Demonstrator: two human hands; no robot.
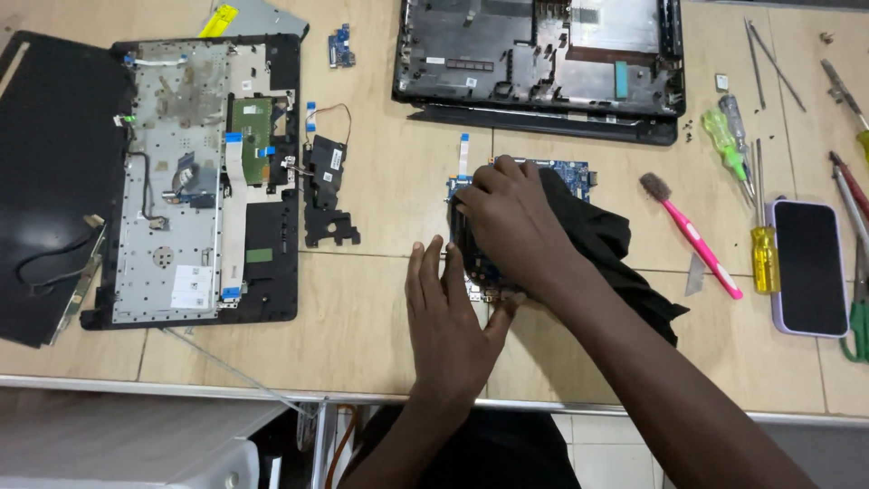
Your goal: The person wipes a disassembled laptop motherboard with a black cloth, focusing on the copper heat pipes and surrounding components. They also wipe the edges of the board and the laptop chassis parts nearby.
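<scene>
Two hands [480, 272] press one blue circuit board [570, 172]

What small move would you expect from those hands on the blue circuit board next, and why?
Probably a short wipe across the board. The right hand presses a black cloth onto the blue circuit board, while the left hand lies flat at its near edge, seemingly steadying it. Most of the board is covered.
</scene>
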